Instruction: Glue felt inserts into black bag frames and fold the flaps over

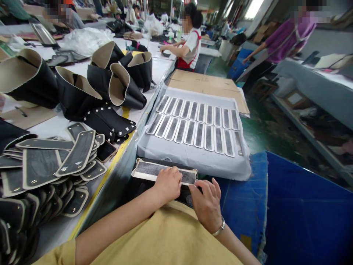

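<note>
Across my lap lies a black leather piece with a long grey-and-black panel [147, 168] on top, edged in pale cream. My left hand [168, 183] rests over the middle of this panel, fingers curled down on it. At the panel's right end, the thumb and index finger of my right hand [206, 202] pinch the pale edge, while its other fingers are bent and raised. A bracelet circles the right wrist. Just beyond, two rows of similar grey strips with pale borders [180, 130] lie on a cloth-covered board [176, 152].
To the left, a white table [79, 217] bears a heap of black pale-edged panels [41, 169], black leather tubes [74, 90] and a phone [106, 151]. A blue bin [303, 209] stands at right. Flat cardboard [204, 82] lies behind the strips. Other people work farther off.
</note>
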`<control>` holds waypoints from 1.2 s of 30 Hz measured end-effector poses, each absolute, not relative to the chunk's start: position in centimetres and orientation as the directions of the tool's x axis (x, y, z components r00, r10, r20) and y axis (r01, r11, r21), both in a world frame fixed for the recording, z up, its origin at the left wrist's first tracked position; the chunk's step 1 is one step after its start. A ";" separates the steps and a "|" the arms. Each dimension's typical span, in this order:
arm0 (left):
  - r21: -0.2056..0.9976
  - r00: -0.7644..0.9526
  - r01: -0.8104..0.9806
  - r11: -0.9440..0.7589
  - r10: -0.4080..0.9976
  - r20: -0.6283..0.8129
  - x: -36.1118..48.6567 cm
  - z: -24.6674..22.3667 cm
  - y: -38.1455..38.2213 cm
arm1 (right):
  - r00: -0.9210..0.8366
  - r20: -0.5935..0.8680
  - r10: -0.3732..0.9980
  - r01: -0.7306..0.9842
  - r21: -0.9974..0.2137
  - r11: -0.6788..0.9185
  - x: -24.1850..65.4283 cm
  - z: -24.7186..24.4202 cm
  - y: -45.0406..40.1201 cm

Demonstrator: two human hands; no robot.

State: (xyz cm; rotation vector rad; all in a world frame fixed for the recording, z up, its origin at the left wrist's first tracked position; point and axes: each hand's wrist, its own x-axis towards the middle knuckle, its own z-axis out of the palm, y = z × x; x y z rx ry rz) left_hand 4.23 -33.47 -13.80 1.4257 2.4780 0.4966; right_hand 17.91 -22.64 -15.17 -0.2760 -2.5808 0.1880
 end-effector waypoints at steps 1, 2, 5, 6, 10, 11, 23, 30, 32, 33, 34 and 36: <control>0.400 -0.493 0.789 0.466 0.869 -0.039 4.2 -13.7 -33.5 | -0.844 0.508 0.173 0.110 -0.151 0.982 18.4 -15.5 -22.7; 0.394 -0.490 0.793 0.465 0.871 -0.042 4.2 -13.7 -33.5 | -0.855 0.505 0.115 0.064 -0.116 0.991 18.9 -15.9 -22.8; 0.373 -0.482 0.803 0.465 0.874 -0.052 4.4 -13.5 -33.3 | -0.877 0.481 -0.003 -0.025 -0.041 0.999 19.6 -16.8 -23.0; 0.369 -0.483 0.804 0.467 0.874 -0.052 4.5 -13.5 -33.2 | -0.877 0.480 -0.021 -0.036 -0.022 0.999 19.7 -17.0 -23.1; 0.398 -0.501 0.788 0.469 0.865 -0.026 4.3 -13.9 -33.2 | -0.879 0.474 -0.053 -0.033 0.049 0.998 19.2 -17.2 -23.7; 0.438 -0.508 0.771 0.462 0.861 -0.013 4.1 -13.9 -33.5 | -0.880 0.471 -0.058 -0.030 0.066 0.997 19.1 -17.2 -23.9; 0.391 -0.393 0.857 0.337 0.917 0.072 1.2 -13.3 -39.5 | -0.889 0.447 -0.099 -0.043 0.133 0.990 18.3 -17.1 -24.1; 0.419 -0.432 0.837 0.352 0.895 0.112 1.6 -14.2 -38.8 | -0.896 0.417 -0.151 -0.086 0.170 0.982 18.0 -17.6 -24.2; 0.414 -0.451 0.831 0.371 0.886 0.112 1.9 -14.0 -38.9 | -0.897 0.409 -0.168 -0.104 0.174 0.979 17.9 -17.7 -24.2; 0.406 -0.462 0.829 0.384 0.880 0.110 2.1 -14.0 -38.9 | -0.896 0.407 -0.178 -0.114 0.176 0.978 17.8 -17.7 -24.2; 0.397 -0.472 0.827 0.397 0.875 0.108 2.2 -13.9 -39.0 | -0.893 0.408 -0.190 -0.125 0.180 0.976 17.6 -17.8 -24.2; 0.377 -0.485 0.827 0.417 0.868 0.103 2.4 -13.9 -38.9 | -0.884 0.415 -0.215 -0.145 0.195 0.970 17.4 -17.8 -24.2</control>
